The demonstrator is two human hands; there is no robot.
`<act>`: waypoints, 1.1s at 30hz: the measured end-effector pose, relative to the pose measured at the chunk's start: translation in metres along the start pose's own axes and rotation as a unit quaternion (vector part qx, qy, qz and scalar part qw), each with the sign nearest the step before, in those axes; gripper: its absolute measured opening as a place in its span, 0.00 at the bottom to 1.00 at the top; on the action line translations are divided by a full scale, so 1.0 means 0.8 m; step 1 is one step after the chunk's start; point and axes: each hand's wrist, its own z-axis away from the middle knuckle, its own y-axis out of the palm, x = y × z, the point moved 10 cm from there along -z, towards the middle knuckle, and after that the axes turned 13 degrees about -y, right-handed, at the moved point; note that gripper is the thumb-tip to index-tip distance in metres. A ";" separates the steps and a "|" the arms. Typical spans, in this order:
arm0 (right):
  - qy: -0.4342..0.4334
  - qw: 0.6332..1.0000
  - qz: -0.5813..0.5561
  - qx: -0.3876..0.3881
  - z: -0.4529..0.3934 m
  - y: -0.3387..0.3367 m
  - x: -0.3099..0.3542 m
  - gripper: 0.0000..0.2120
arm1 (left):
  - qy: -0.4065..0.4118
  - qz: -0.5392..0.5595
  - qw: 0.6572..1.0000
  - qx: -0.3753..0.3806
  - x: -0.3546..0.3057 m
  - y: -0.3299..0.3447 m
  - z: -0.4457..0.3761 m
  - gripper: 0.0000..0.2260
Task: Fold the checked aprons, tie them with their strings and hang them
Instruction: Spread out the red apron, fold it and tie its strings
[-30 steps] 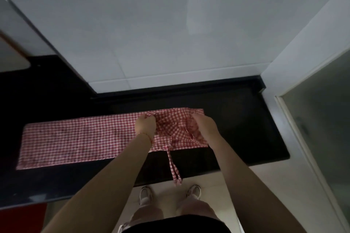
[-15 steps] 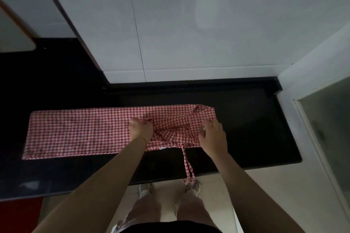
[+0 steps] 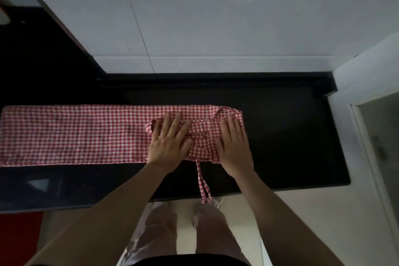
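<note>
Red-checked apron folded long on the black worktop
Both hands, left and right, press flat, gripping nothing; strings overhang the front edge

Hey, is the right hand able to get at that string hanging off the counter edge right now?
Probably yes: the right hand lies flat on the apron, and the string dangles just beside its wrist, nothing between them.

The red-checked apron runs off the left edge, so its far end is out of sight. The left hand and right hand lie flat over the folded end, hiding the cloth beneath. The strings hang past the dark counter, their tips too blurred to make out.
</note>
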 end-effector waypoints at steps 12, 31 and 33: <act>0.033 0.999 0.007 0.034 0.054 -0.036 -0.161 0.30 | 0.169 -0.013 0.985 -0.026 -0.136 -0.012 0.017 0.39; -0.156 0.984 0.038 0.070 0.009 -0.035 -0.032 0.51 | 0.036 0.090 0.995 0.037 -0.140 -0.032 -0.013 0.33; -0.155 0.985 0.047 0.068 0.004 -0.038 -0.031 0.50 | 0.040 0.101 0.993 0.035 -0.133 -0.036 -0.012 0.34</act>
